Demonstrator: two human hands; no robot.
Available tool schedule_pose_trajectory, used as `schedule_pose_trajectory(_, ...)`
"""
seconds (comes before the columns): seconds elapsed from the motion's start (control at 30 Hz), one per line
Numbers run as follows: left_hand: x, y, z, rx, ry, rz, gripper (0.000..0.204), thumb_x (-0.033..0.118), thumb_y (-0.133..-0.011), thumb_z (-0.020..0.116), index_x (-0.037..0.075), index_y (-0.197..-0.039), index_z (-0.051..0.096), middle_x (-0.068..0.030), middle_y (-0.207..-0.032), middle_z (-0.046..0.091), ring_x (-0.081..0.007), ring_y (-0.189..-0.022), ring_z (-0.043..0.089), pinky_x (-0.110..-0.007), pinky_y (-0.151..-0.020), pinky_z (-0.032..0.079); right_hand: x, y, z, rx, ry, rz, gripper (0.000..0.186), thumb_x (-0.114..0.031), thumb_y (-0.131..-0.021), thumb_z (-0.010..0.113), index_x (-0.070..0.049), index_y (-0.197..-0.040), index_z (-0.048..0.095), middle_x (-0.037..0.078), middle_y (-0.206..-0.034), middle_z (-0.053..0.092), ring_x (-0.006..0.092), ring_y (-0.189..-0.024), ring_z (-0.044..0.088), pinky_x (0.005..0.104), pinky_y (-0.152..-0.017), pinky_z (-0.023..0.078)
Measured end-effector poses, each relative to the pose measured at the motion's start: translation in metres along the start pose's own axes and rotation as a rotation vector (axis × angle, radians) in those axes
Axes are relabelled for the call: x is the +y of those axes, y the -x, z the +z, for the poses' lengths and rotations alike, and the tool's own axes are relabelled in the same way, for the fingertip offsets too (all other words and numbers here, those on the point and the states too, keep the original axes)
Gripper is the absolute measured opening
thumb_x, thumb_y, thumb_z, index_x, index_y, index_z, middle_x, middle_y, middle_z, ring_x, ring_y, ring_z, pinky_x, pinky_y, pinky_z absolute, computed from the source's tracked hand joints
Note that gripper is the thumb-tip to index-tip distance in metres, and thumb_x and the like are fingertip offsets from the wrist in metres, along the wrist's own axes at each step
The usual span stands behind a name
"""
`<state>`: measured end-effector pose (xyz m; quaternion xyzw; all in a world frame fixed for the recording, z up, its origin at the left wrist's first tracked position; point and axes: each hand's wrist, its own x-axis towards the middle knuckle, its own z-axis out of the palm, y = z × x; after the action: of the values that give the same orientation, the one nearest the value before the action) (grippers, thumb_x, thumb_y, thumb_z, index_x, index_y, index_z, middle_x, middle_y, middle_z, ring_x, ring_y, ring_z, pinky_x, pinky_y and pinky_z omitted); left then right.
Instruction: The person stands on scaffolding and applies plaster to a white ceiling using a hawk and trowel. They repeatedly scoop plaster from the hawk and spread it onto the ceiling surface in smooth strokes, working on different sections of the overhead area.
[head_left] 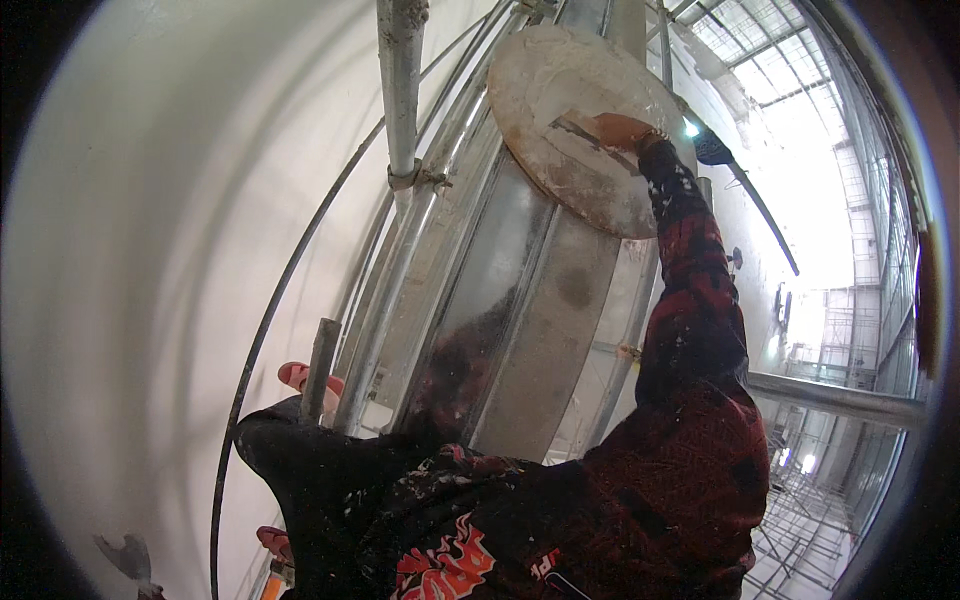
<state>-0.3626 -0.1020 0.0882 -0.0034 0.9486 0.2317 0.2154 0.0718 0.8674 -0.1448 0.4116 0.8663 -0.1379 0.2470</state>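
My right hand (pixel 625 132) reaches up from a dark red sleeve, closed on a flat metal plastering tool (pixel 580 130) that rests on a round, plaster-smeared board (pixel 540 90). The board lies over grey metal planks (pixel 540 330) between scaffold tubes. My left hand is not visible. At the lower left edge a dark scraper-like blade (pixel 130 555) shows against the pale wall; whether a hand holds it cannot be made out.
Scaffold tubes (pixel 400 80) stand left and right (pixel 840 395) of the planks. A black cable (pixel 275 310) curves along the white wall (pixel 130 250). Pink sandals (pixel 295 375) show below my body. Bright windows (pixel 760 60) and more scaffolding (pixel 800 520) are at the right.
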Motion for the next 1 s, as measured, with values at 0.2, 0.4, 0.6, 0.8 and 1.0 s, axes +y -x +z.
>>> schedule_pose_trajectory(0.2, 0.036, -0.016, 0.014, -0.075, -0.199, 0.170, 0.025, 0.028, -0.092, 0.057, 0.005, -0.084, 0.061, 0.0012, -0.047, 0.044, -0.0083, -0.036, 0.038, -0.024, -0.035, 0.028, 0.122, 0.011, 0.010, 0.492, -0.106, -0.168, 0.036, -0.020, -0.079, 0.063, -0.012, -0.114, 0.060, 0.014, -0.124, 0.053, 0.0325, -0.115, 0.050, 0.0426, -0.094, 0.043)
schedule_pose_trajectory(0.4, 0.028, -0.036, 0.009, -0.119, -0.243, 0.122, 0.024, 0.026, -0.092, 0.054, 0.005, -0.085, 0.060, -0.0027, -0.058, 0.054, -0.0121, -0.043, 0.048, -0.029, -0.039, 0.036, 0.163, 0.031, 0.034, 1.000, -0.564, -0.270, 0.022, -0.007, -0.081, 0.065, -0.006, -0.101, 0.058, 0.007, -0.096, 0.060, 0.0241, -0.094, 0.058, 0.0391, -0.084, 0.047)
schedule_pose_trajectory(0.6, 0.079, -0.050, 0.115, -0.308, -0.041, 0.267, 0.026, 0.026, -0.093, 0.052, 0.002, -0.086, 0.058, -0.0033, -0.059, 0.053, -0.0120, -0.040, 0.046, -0.028, -0.037, 0.036, 0.068, 0.065, 0.050, 1.354, -1.025, -0.460, 0.030, -0.011, -0.081, 0.067, -0.005, -0.107, 0.054, 0.005, -0.099, 0.059, 0.0188, -0.095, 0.057, 0.0398, -0.089, 0.046)
schedule_pose_trajectory(0.8, 0.214, -0.030, 0.273, -0.761, 0.237, 0.490, 0.027, 0.025, -0.094, 0.049, -0.001, -0.088, 0.057, -0.0038, -0.059, 0.053, -0.0119, -0.037, 0.044, -0.026, -0.034, 0.036, -0.038, 0.115, 0.043, 1.045, -1.940, -0.916, 0.032, -0.015, -0.085, 0.062, -0.007, -0.115, 0.052, 0.008, -0.107, 0.058, 0.0180, -0.098, 0.057, 0.0369, -0.091, 0.044)
schedule_pose_trajectory(1.0, 0.319, 0.008, 0.362, -1.042, 0.172, 0.663, 0.039, 0.036, -0.097, 0.047, 0.002, -0.080, 0.055, -0.0016, -0.054, 0.048, -0.0108, -0.039, 0.047, -0.026, -0.040, 0.041, -0.111, 0.201, 0.119, 0.978, -1.299, -0.803, 0.026, -0.029, -0.093, 0.050, -0.007, -0.104, 0.059, 0.003, -0.098, 0.064, 0.0151, -0.086, 0.058, 0.0288, -0.077, 0.046)
